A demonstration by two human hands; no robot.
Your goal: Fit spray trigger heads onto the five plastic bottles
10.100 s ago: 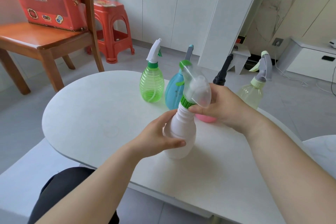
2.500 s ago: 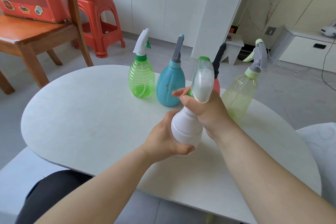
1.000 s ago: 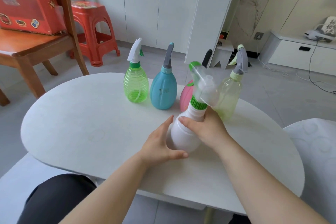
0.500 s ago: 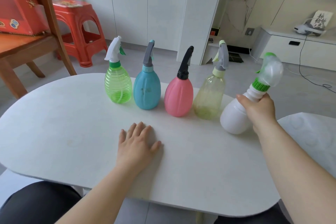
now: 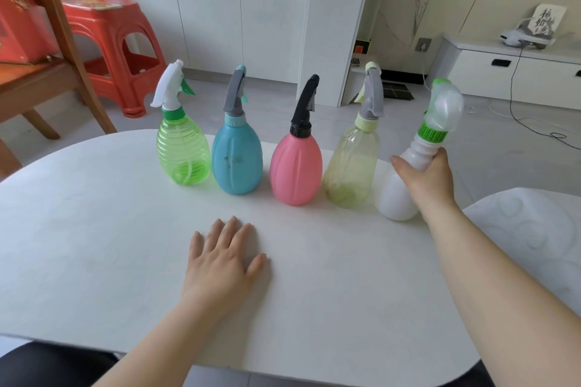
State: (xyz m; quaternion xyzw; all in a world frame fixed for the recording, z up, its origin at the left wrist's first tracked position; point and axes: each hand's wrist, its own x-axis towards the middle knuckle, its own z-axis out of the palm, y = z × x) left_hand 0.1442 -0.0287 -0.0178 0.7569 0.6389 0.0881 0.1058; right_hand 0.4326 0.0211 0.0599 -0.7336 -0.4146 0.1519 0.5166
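You are gripping the white bottle [image 5: 396, 198] by its neck with your right hand [image 5: 427, 181], fingers and thumb curled round it just under the green collar of its translucent trigger head [image 5: 444, 110]. A second ago you were holding this bottle with both hands in front of you. Now you are bringing it down at the right end of the row, just beside the yellowish clear bottle [image 5: 352, 166]. It is leaning, its top tipped to the right. Its base is sitting at or just above the worktop [image 5: 94, 229], and I cannot tell whether it is touching yet.

Your left hand [image 5: 224, 264] is no longer on the bottle. It is lying flat and open on the worktop, fingers spread, holding nothing, near the middle and well short of the row.

The green bottle [image 5: 184, 155], the blue bottle [image 5: 237, 163], the pink bottle [image 5: 295, 171] and the yellowish one are standing upright side by side, each wearing a trigger head. With the white one also capped, all five are looking fitted, so you are probably finishing the last step. What is remaining, by my reading, is standing the white bottle upright and letting go. How tightly its collar is screwed down is not showing from here.
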